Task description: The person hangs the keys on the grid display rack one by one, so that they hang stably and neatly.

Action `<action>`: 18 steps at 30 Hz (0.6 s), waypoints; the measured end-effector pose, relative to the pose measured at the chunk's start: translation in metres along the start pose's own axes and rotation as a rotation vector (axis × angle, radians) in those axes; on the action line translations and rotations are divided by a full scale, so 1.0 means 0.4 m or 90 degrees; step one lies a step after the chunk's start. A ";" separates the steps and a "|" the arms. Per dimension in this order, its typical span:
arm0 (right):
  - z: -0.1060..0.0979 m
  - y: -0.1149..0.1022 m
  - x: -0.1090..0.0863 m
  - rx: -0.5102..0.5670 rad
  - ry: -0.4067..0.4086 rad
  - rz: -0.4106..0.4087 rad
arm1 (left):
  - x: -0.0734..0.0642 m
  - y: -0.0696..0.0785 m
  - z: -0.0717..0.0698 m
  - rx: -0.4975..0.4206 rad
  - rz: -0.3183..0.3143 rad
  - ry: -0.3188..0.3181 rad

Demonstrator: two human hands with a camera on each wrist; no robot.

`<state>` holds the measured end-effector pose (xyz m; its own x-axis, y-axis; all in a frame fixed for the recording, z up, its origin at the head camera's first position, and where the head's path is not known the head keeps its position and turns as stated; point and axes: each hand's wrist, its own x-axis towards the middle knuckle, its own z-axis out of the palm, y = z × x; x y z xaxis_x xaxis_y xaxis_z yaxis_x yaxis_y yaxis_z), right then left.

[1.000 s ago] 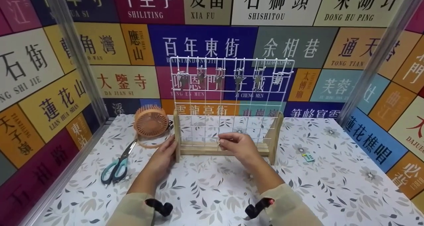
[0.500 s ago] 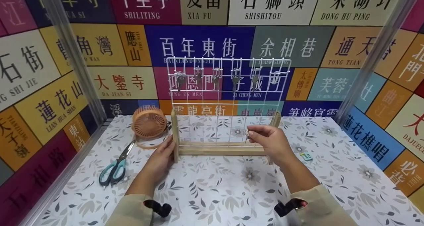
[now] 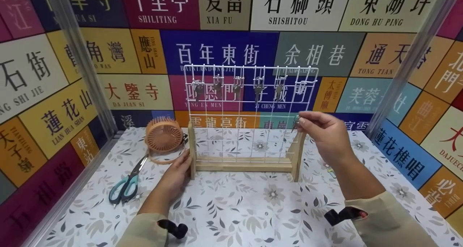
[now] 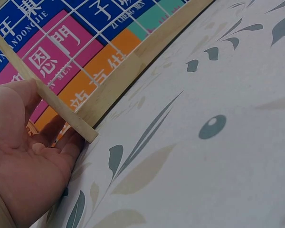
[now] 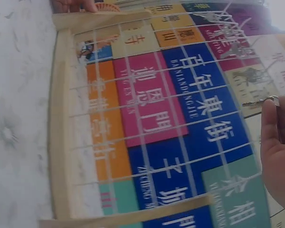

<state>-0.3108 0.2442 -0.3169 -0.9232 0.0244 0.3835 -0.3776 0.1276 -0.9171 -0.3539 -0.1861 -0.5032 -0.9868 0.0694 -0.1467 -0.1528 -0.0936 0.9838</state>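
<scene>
A white wire grid rack (image 3: 249, 115) stands upright on a wooden base (image 3: 242, 165). Along its upper rows several keys (image 3: 258, 86) hang from white hooks, with a further white hook (image 3: 301, 86) at the right end. My left hand (image 3: 176, 174) holds the left wooden post (image 4: 61, 107) low down, its fingers partly hidden behind the post. Between thumb and fingers of my right hand (image 3: 331, 138), a small metal key (image 5: 257, 103) is pinched by its head, beside the rack's right post and below the right-end hook.
Left of the rack sits an orange fan (image 3: 164, 135). Teal-handled scissors (image 3: 124, 189) lie in front of it. A small teal and yellow item (image 3: 331, 171) is partly hidden behind my right forearm. A sign-patterned wall (image 3: 217, 46) stands behind the floral tabletop (image 3: 231, 211).
My right hand has moved to the right and upward with the key, from low before the grid to beside the right post. My left hand stays at the left post.
</scene>
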 end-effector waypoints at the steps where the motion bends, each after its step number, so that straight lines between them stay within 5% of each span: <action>1: -0.006 -0.018 0.005 0.019 0.010 -0.010 | 0.000 -0.001 0.000 -0.003 0.000 -0.001; 11: -0.036 -0.143 0.063 0.226 0.067 -0.073 | 0.001 -0.007 0.004 -0.027 0.001 0.002; 18: -0.046 -0.155 0.095 0.220 0.062 -0.039 | 0.003 -0.007 0.003 -0.031 0.006 -0.006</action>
<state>-0.3212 0.2553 -0.2437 -0.8930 0.1241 0.4326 -0.4497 -0.2104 -0.8680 -0.3545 -0.1845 -0.5058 -0.9875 0.0782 -0.1366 -0.1467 -0.1430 0.9788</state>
